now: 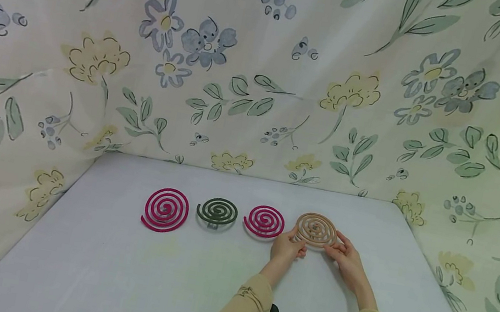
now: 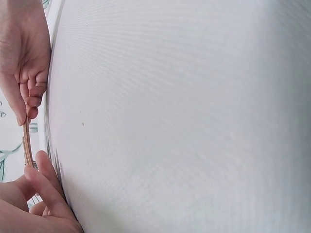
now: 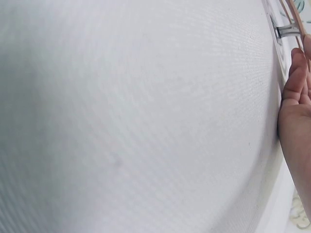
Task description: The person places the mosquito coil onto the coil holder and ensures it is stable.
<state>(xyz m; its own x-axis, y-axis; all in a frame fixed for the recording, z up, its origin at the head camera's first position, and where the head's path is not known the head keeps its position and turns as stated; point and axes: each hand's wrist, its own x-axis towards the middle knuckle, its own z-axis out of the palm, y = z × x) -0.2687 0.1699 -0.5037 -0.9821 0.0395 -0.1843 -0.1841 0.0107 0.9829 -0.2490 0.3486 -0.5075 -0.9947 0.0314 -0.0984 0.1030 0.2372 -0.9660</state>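
A tan mosquito coil [image 1: 316,229] is held nearly level, last on the right in a row of spiral coils. My left hand [image 1: 288,245] grips its left edge between thumb and fingers. At the right edge, my right hand [image 1: 347,255] pinches the rim. In the left wrist view the coil [image 2: 27,145] appears edge-on between the left hand [image 2: 39,199] and the right hand [image 2: 26,63]. Under the coil, the right wrist view shows part of a metal stand [image 3: 288,31] near the right hand [image 3: 297,92]; whether they touch is unclear.
To the left lie a pink coil [image 1: 264,221], a green coil [image 1: 218,211] raised on a small stand [image 1: 213,226], and a larger pink coil [image 1: 165,210]. They sit on a white-covered table [image 1: 118,278]. Floral cloth [image 1: 255,123] hangs behind and at both sides.
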